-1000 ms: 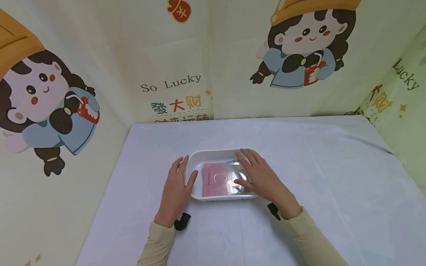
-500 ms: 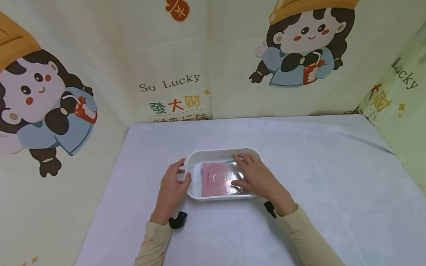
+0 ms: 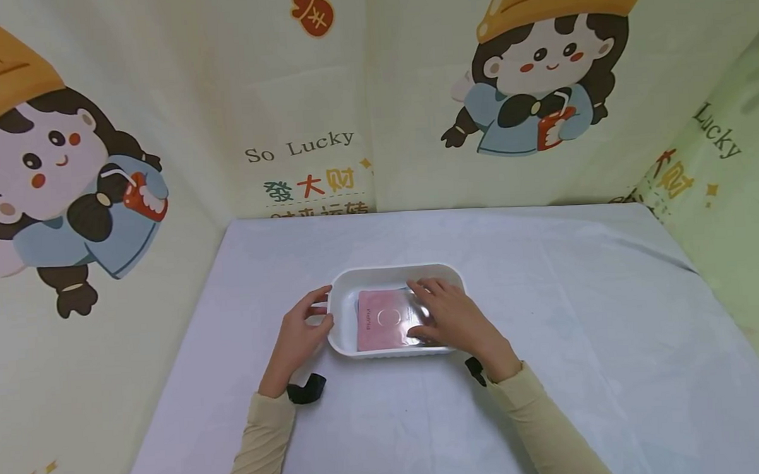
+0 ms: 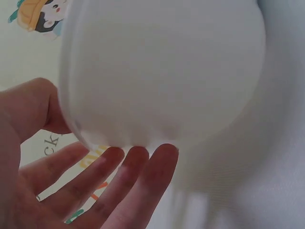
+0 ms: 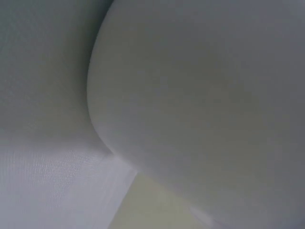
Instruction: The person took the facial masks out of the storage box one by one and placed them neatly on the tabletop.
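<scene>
Our left hand [image 3: 300,339] has slid outward to the white tray [image 3: 344,323]'s end.
Its fingers look loosely spread at the wall; our right hand [image 3: 459,318] is wide over the pink packet [image 3: 380,322] inside. Guessing we're mid-reach, so next calls for a gentle pinch.

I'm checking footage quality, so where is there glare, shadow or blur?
Head view: glare on the packet, a soft shadow beside the right sleeve. Left wrist view: dim, the table shaded beside the tray. Right wrist view: also dim, fine detail soft.
</scene>
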A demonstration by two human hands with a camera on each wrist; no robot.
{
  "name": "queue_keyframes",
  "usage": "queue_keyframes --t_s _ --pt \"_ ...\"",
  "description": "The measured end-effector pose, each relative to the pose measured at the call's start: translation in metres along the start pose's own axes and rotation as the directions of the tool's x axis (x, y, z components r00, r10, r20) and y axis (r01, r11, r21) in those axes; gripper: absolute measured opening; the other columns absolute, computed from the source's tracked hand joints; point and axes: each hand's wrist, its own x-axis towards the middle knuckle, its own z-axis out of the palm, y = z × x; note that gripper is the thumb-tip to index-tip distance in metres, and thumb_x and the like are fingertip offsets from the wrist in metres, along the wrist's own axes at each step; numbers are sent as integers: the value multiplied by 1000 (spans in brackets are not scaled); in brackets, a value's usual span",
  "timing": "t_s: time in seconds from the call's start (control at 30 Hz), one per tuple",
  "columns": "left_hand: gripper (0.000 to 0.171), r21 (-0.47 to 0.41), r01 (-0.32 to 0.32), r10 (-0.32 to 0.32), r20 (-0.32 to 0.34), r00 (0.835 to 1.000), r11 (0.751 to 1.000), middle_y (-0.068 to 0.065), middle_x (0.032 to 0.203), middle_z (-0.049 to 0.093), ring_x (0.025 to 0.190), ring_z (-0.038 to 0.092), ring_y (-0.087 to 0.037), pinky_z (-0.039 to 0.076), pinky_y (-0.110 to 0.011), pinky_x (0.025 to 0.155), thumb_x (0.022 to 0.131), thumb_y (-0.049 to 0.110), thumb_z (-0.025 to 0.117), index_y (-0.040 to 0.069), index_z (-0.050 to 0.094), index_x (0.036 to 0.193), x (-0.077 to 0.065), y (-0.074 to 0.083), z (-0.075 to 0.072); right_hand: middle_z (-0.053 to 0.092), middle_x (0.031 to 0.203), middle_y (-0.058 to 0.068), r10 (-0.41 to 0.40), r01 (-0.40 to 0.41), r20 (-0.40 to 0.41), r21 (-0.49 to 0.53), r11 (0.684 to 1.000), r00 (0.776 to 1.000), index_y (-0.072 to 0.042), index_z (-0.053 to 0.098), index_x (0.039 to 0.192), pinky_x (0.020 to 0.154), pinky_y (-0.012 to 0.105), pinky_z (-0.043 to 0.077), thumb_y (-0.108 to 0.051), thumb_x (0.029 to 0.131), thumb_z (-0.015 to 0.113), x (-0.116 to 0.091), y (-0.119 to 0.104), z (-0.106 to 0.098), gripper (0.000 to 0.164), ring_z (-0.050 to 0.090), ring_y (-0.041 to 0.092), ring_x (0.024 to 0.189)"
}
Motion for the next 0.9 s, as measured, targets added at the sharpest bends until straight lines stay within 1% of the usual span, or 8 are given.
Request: queue_keyframes --t_s 0.23,0.43,0.6,0.67,0.73,0.9 --pt "54 -45 18 -16 58 998 999 -12 132 58 112 64 -31 59 -40 86 90 12 65 18 52 143 2 -6 -5 56 137 14 0 0 23 -20 1000 1000 -3 50 143 108 49 41 -51 78 79 1 -1 2 86 51 34 128" --pt "57 -87 29 -20 99 995 996 -14 136 56 117 62 -34 58 -43 88 91 11 67 17 50 145 3 -6 -7 58 135 13 12 -7 71 -69 998 997 -5 53 141 107 49 42 -50 78 79 2 -1 3 81 53 33 127" --pt "59 -93 52 -41 119 992 994 -16 140 53 120 59 -36 56 -46 91 92 10 67 14 47 147 2 -4 -7 58 137 12 34 -27 113 -61 998 993 -4 52 141 108 50 41 -49 79 78 4 -2 3 81 52 33 128" --pt "60 -91 64 -52 126 991 994 -18 141 52 122 58 -37 56 -47 92 92 8 66 12 45 148 1 1 -7 58 137 12 40 -34 121 -51 998 992 -4 52 141 108 50 41 -49 79 79 4 -2 3 81 52 34 129" --pt "60 -89 72 -60 132 989 993 -20 141 51 122 57 -39 56 -48 92 92 5 65 9 44 148 -2 9 -9 59 134 13 36 -30 113 -51 998 993 -4 53 139 107 50 42 -48 78 79 5 -2 3 80 52 33 127" --pt "58 -82 78 -66 143 988 994 -22 140 51 122 57 -41 55 -48 93 92 3 64 5 44 147 -8 33 -15 61 125 11 -7 8 39 -48 999 999 -3 57 132 100 48 46 -43 76 83 4 0 4 73 55 33 118"
